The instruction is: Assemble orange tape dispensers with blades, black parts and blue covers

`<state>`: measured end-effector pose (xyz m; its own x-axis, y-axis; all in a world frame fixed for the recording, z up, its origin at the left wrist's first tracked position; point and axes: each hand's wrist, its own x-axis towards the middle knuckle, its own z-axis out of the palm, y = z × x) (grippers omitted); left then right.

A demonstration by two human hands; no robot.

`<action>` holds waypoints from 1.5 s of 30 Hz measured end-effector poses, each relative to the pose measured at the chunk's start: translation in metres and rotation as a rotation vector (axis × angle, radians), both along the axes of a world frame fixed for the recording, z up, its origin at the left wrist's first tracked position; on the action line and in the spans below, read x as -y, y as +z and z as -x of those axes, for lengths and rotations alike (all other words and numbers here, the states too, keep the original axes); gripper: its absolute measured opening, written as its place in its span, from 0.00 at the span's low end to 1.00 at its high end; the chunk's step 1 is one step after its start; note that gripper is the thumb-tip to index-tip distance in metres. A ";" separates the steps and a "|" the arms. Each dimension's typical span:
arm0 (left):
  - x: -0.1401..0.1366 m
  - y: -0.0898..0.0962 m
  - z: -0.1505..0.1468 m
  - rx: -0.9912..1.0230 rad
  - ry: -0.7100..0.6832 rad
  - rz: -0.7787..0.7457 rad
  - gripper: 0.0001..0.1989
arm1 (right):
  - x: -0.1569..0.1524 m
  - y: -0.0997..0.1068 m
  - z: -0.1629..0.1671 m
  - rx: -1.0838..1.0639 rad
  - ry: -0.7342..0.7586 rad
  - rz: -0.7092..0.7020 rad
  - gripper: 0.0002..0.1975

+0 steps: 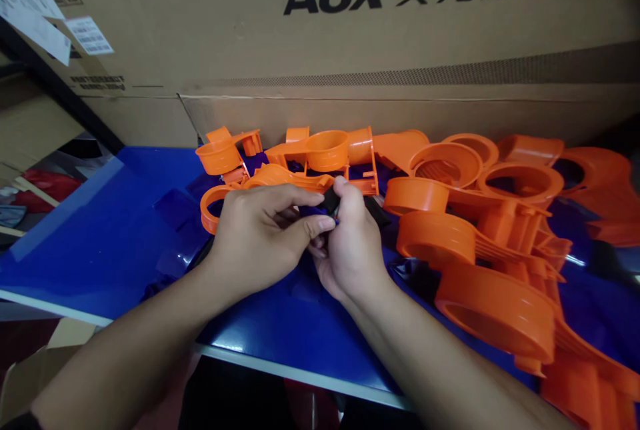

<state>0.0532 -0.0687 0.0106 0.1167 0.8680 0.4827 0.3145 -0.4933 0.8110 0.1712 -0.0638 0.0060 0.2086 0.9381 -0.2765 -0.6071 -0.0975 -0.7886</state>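
My left hand and my right hand meet above the blue tabletop, fingers closed around one small part. That part shows a black block on top and a bit of dark blue below; the fingers hide most of it, so its kind is unclear. My left thumb and index finger pinch it from the left, while my right thumb presses along its other side. Just behind the hands lies an orange plastic tape dispenser frame with a round hub. Another orange ring sits by the left knuckles.
Many orange tape dispenser frames are heaped at the right, close to my right forearm. Dark blue plastic pieces lie on the blue table. A large cardboard box stands along the back. The table's pale front edge runs below my wrists.
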 end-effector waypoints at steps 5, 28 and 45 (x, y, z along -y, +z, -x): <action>0.001 0.001 0.004 -0.382 0.107 -0.431 0.12 | -0.002 -0.005 -0.001 0.042 -0.039 -0.022 0.17; 0.007 0.002 -0.006 -0.398 0.149 -0.263 0.12 | -0.003 -0.014 0.002 0.045 0.063 -0.016 0.15; -0.010 -0.015 -0.003 -0.391 0.044 -0.435 0.15 | 0.000 0.001 -0.001 -0.057 0.054 0.039 0.13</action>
